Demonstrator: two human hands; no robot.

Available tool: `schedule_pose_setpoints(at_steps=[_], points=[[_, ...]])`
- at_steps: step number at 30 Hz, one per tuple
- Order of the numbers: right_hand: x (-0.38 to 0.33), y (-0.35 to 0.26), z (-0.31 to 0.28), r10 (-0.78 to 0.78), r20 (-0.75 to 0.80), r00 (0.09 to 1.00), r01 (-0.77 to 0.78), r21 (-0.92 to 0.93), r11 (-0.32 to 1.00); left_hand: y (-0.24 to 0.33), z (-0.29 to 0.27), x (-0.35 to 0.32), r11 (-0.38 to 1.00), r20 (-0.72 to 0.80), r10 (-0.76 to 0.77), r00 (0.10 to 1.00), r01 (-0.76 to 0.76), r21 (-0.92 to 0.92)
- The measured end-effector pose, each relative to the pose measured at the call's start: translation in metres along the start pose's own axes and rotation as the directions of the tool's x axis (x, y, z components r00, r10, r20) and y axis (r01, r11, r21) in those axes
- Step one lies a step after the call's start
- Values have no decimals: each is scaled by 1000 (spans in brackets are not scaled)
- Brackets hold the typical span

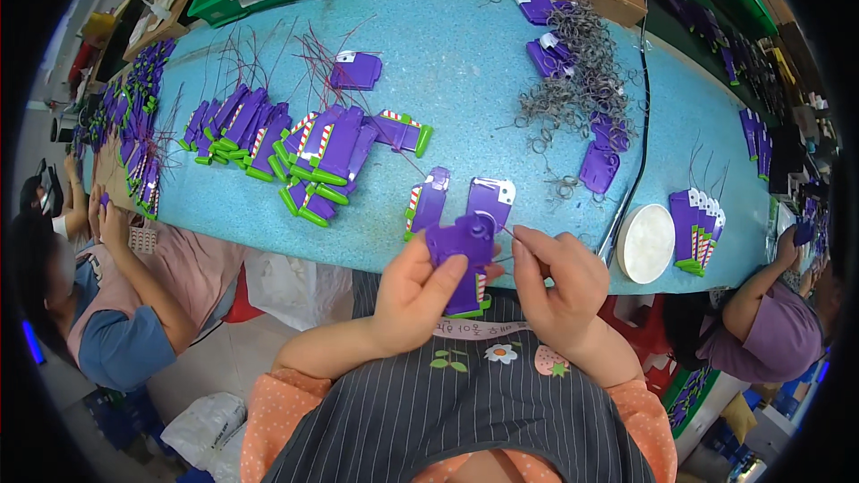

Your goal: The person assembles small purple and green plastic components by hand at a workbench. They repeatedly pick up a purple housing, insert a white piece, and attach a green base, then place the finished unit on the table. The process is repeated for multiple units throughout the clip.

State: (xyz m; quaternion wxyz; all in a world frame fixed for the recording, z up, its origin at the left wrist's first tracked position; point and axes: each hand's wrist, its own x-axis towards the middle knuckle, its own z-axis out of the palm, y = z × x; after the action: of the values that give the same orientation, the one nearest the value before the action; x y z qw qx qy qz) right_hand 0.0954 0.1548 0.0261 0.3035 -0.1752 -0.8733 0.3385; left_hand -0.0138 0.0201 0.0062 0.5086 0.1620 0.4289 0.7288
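Note:
Near the table's front edge my left hand is closed on a purple plastic part, thumb on its face. Just to the right, my right hand pinches a thin dark wire that reaches to the part's edge. Beneath and beyond the hands lie purple wing-shaped pieces: one with a red-and-white striped edge, one with a white end, and one with a green tip, partly hidden by the left hand and the held part.
Piles of purple-and-green wing pieces with thin wires cover the table's left. Grey wire rings are heaped at the back right, by a black cable. A round white dish stands right of my hands. Co-workers sit on both sides.

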Motion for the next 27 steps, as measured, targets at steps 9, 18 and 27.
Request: schedule_pose_setpoints(at_steps=[9,18,27], points=[[-7,1,2,-92,-77,993,86,-78,993,-8,3,-10,954,110,93,990,-120,274],[-5,2,-4,-129,-7,992,126,-149,981,-15,1,-8,912,80,104,991,-127,391],[4,14,4,86,214,973,-136,232,963,4,-1,0,532,320,131,938,-339,776]])
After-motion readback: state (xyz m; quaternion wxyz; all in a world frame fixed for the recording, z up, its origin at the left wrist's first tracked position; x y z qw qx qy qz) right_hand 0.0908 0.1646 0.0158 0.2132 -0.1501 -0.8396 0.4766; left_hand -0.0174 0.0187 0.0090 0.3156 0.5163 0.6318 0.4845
